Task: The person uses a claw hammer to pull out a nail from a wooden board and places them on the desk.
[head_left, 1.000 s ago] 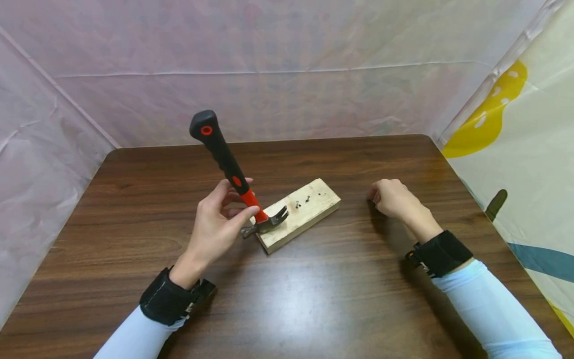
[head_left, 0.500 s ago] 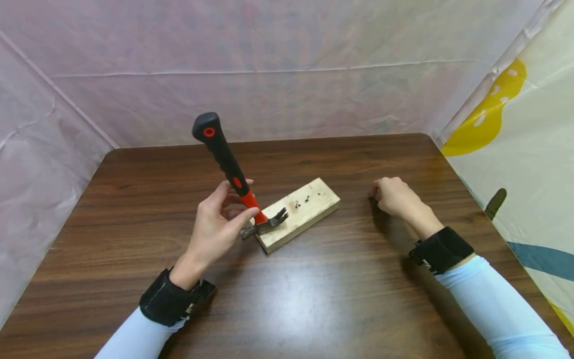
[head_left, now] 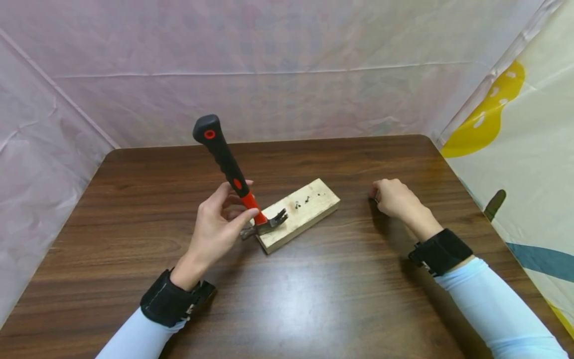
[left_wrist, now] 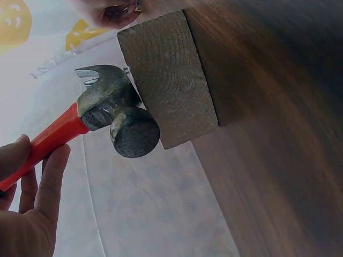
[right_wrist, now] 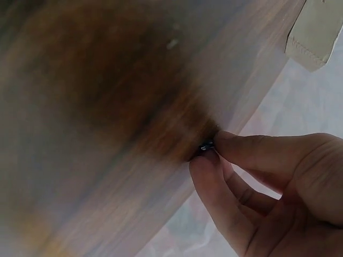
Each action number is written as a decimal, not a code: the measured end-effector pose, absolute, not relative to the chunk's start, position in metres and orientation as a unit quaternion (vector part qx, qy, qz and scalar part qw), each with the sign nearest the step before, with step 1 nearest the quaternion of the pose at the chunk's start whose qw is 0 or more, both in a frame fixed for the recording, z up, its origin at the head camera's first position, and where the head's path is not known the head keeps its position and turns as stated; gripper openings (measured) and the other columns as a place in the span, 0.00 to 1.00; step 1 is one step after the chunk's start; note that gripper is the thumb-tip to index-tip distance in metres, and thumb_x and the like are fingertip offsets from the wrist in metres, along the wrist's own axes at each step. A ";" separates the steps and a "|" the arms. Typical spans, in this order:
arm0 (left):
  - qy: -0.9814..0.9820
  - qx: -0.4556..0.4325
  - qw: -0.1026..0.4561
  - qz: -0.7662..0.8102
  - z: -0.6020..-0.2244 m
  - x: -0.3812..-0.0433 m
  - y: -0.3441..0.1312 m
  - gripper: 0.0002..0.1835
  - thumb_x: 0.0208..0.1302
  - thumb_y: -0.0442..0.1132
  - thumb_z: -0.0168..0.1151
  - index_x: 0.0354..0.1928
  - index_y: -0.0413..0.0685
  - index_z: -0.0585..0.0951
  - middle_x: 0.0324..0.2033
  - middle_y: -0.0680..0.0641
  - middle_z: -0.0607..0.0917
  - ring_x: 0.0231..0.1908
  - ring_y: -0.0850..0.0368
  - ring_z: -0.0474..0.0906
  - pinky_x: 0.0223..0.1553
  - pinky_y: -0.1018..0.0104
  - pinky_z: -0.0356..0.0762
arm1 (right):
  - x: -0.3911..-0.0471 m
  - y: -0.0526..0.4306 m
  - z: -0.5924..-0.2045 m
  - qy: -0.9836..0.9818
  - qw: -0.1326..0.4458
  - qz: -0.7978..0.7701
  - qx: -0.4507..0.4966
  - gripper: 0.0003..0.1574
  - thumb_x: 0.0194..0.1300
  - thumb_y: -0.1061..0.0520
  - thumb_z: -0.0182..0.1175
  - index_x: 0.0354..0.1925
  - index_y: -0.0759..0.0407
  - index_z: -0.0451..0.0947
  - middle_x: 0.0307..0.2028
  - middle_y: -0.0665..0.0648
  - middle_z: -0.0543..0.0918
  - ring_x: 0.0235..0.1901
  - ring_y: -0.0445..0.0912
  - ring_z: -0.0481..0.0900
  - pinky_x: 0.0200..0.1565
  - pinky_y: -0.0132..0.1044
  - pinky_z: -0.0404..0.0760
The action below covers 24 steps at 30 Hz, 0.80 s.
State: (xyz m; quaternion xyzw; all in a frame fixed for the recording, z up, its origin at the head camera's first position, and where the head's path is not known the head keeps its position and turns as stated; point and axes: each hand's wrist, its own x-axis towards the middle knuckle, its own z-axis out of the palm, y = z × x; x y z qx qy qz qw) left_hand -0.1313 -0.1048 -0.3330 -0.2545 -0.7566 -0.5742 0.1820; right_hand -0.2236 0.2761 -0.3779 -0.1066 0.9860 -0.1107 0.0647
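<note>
My left hand (head_left: pixel 215 219) grips a claw hammer (head_left: pixel 230 169) between thumb and fingers, low on its red neck. The hammer's black handle leans up and away to the left. Its steel head (left_wrist: pixel 115 104) lies against the top near end of a pale wood block (head_left: pixel 305 214), claw pointing along the block. Several small dark bits or holes mark the block's top. To the right of the block, my right hand (head_left: pixel 396 199) is low over the table. Its thumb and forefinger pinch a small dark shiny metal piece (right_wrist: pixel 206 145), mostly hidden by the fingertips.
The brown wood-grain table (head_left: pixel 287 299) bears the block near its middle. Pale cloth sheets (head_left: pixel 287 75) hang behind the table and at both sides, the right one with yellow (head_left: pixel 480 129) and blue patterns. Black straps circle both wrists.
The hammer's handle top has tipped very slightly right and down. My right hand has shifted a touch to the right; the block stays in place.
</note>
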 end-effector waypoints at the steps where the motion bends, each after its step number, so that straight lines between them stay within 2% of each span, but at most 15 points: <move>1: -0.756 -0.255 0.183 -0.574 -0.333 -0.131 -0.105 0.28 0.50 0.14 0.68 0.55 0.30 0.75 0.40 0.45 0.81 0.35 0.43 0.82 0.34 0.61 0.82 | -0.224 0.276 -0.378 0.986 0.064 -0.110 -0.107 0.15 0.54 0.72 0.54 0.39 0.63 0.80 0.27 0.53 0.79 0.29 0.50 0.79 0.30 0.41 0.76; 8: -0.758 -0.253 0.185 -0.571 -0.334 -0.131 -0.106 0.28 0.50 0.14 0.68 0.56 0.29 0.74 0.39 0.44 0.81 0.35 0.43 0.82 0.34 0.61 0.82 | -0.223 0.277 -0.379 0.985 0.057 -0.111 -0.115 0.15 0.53 0.72 0.56 0.38 0.63 0.80 0.28 0.55 0.79 0.30 0.51 0.79 0.29 0.42 0.76; 13: -0.762 -0.250 0.188 -0.567 -0.333 -0.130 -0.106 0.28 0.50 0.15 0.68 0.56 0.31 0.75 0.40 0.44 0.81 0.35 0.43 0.82 0.33 0.61 0.82 | -0.223 0.273 -0.379 0.983 0.028 -0.105 -0.148 0.13 0.54 0.71 0.61 0.40 0.64 0.80 0.33 0.60 0.79 0.35 0.56 0.79 0.34 0.46 0.76; 18: -0.765 -0.255 0.192 -0.559 -0.335 -0.131 -0.107 0.29 0.51 0.16 0.69 0.57 0.34 0.76 0.40 0.41 0.81 0.36 0.46 0.82 0.33 0.63 0.82 | -0.221 0.259 -0.380 0.966 -0.057 -0.135 -0.215 0.12 0.58 0.67 0.65 0.43 0.65 0.81 0.40 0.61 0.78 0.40 0.56 0.79 0.39 0.46 0.77; 21: -0.767 -0.258 0.197 -0.553 -0.335 -0.132 -0.106 0.29 0.51 0.17 0.70 0.58 0.35 0.76 0.41 0.42 0.81 0.36 0.47 0.82 0.32 0.64 0.82 | -0.218 0.247 -0.380 0.940 -0.125 -0.168 -0.270 0.10 0.61 0.67 0.65 0.43 0.65 0.81 0.40 0.58 0.79 0.37 0.52 0.80 0.38 0.41 0.79; 24: -0.770 -0.258 0.205 -0.547 -0.332 -0.132 -0.106 0.30 0.51 0.16 0.69 0.58 0.34 0.76 0.41 0.44 0.82 0.35 0.47 0.82 0.32 0.64 0.82 | -0.216 0.234 -0.378 0.914 -0.158 -0.183 -0.325 0.09 0.61 0.67 0.67 0.41 0.64 0.82 0.39 0.56 0.78 0.34 0.47 0.80 0.34 0.35 0.78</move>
